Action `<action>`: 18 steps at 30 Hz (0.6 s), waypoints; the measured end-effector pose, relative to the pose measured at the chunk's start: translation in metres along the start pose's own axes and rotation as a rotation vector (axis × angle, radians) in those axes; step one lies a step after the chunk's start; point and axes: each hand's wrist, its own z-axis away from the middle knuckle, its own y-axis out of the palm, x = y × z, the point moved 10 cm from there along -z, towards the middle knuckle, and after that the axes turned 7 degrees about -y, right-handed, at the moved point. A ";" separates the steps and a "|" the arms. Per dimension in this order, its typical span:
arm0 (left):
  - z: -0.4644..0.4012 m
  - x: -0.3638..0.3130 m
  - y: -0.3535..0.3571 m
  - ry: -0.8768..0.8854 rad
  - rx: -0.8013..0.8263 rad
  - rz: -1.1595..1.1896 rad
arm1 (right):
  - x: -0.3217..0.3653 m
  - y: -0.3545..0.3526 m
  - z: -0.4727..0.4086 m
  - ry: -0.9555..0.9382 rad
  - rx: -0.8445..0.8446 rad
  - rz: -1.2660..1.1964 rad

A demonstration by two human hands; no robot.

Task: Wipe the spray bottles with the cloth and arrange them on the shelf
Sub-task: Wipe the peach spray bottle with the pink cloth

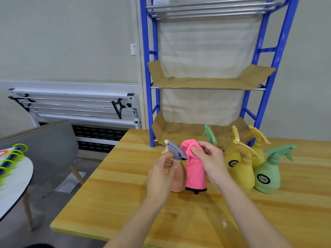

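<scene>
My left hand [162,173] grips a peach spray bottle [178,176] with a grey trigger head, held upright just above the wooden table [125,203]. My right hand [210,161] pinches a pink cloth [195,170] against the bottle's right side; the cloth hangs down to the table. To the right stand three yellow spray bottles [248,174] and a green one [267,178]. Another green trigger head [208,134] shows behind my right hand. The blue shelf [207,81] rises behind, its levels lined with cardboard.
A grey chair [44,145] and a white round table [12,185] with green rings stand at the left. A folded white rack [75,106] leans on the wall. The shelf's middle cardboard level holds nothing.
</scene>
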 end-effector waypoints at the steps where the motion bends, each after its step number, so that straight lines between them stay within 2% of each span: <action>1: 0.001 0.000 0.001 -0.007 -0.009 -0.018 | -0.003 0.002 0.001 0.023 -0.015 -0.030; 7: -0.004 -0.007 0.000 0.020 -0.126 -0.130 | -0.014 0.014 0.020 0.071 0.005 -0.030; 11: -0.008 -0.004 0.008 0.068 -0.075 -0.117 | -0.013 0.018 0.026 0.068 0.055 -0.026; 18: -0.014 -0.005 0.013 0.133 0.043 -0.044 | -0.007 0.035 0.042 0.000 0.189 0.147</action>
